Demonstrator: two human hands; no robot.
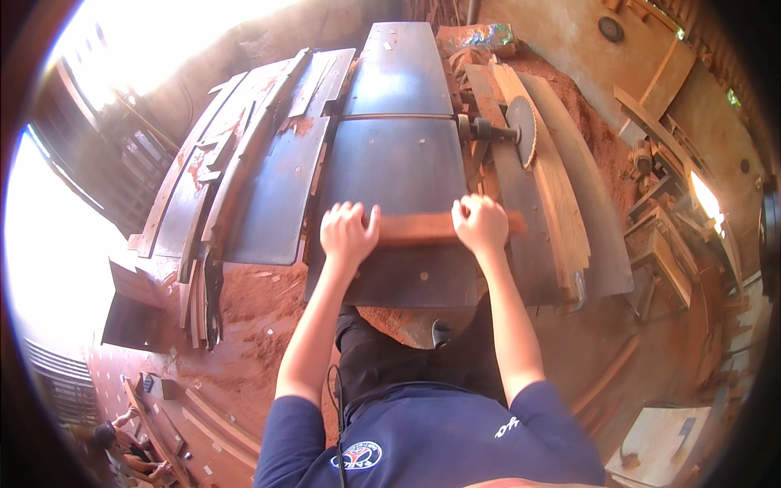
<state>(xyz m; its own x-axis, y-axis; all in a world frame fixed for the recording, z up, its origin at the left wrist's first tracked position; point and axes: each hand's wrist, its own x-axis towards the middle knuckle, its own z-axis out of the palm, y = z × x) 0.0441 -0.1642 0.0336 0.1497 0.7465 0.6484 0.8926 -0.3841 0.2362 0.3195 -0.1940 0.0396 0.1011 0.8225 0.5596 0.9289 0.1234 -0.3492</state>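
Note:
A reddish-brown wooden board [416, 228] lies crosswise over the near part of a dark metal machine table [390, 167]. Its surface is a little blurred. At the board's left end my left hand [349, 232] is closed, fingers curled over the wood. My right hand [481, 223] grips it near the other end, where a short piece sticks out past the knuckles. A narrow slot crosses the metal table beyond both hands. To the right of that slot a toothed circular saw blade [523, 132] stands on a shaft at the table's side.
Wood strips [244, 154] and offcuts lie on the side table at left. Long planks [549, 183] run along the right side. Red sawdust [260, 305] covers the floor. Another person [134, 455] crouches at lower left beside long timber pieces. Wooden frames [667, 252] stand at right.

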